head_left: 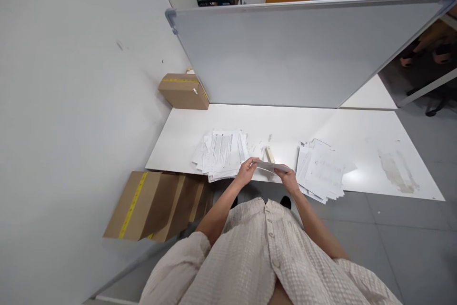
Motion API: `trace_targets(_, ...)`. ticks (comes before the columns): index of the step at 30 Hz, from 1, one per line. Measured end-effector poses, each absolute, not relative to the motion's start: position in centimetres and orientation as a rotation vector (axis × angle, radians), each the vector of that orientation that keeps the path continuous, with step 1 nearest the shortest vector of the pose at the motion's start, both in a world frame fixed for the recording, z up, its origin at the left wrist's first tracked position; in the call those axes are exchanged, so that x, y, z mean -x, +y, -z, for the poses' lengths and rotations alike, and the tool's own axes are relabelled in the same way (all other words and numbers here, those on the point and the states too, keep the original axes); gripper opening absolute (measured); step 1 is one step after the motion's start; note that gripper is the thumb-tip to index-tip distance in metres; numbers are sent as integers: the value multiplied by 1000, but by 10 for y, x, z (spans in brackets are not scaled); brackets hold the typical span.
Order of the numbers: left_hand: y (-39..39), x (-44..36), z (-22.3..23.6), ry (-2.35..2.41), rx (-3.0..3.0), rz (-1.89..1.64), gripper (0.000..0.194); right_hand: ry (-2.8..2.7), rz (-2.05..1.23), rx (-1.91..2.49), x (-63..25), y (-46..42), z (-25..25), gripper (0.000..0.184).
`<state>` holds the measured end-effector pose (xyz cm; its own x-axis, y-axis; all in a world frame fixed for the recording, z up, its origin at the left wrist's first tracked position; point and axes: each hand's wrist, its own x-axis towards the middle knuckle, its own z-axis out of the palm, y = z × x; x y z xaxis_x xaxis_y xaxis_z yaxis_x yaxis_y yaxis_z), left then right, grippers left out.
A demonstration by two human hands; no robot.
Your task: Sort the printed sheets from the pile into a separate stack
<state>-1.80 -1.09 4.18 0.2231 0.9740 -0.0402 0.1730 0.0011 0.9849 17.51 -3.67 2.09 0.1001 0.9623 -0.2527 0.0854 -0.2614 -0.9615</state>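
Note:
Between my two hands, just over the table's front edge, is a piece of white paper (270,166), seen nearly edge-on; I cannot tell whether it is one sheet or several. My left hand (247,171) pinches its left end. Its right end is gripped by my right hand (287,178). Right behind the paper lies a cream oblong object (270,154), its kind unclear. A loose pile of printed sheets (223,152) spreads out beside my left hand. Another untidy pile of sheets (323,169) is beside my right hand, partly overhanging the table edge.
A whiteboard (271,53) stands along the back of the white table (364,143). One taped cardboard box (183,95) sits at the table's back left corner. More cardboard boxes (137,205) stand at the left front, by the wall. A chair (432,105) is at the far right.

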Motion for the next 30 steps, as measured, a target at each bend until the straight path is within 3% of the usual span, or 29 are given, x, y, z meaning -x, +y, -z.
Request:
trace_targets(10,-1,33,-34,1254,-1385,-761,27,-588,-1495,1324,-174,-36,-35,35)
trace_targets(14,1,43,-36,1227,-1380,-683,26,-587,-1580,1298,-188,-38,-44,31)
trace_targets(24,-2,43,-50,1261,-2025,-644,21,-1471,-1101,1655,-246,-43,-50,29)
trace_targets(30,-8,36,-46,1181,-2257,-568,23,-1536,-1135,1547,-232,-52,-20,19)
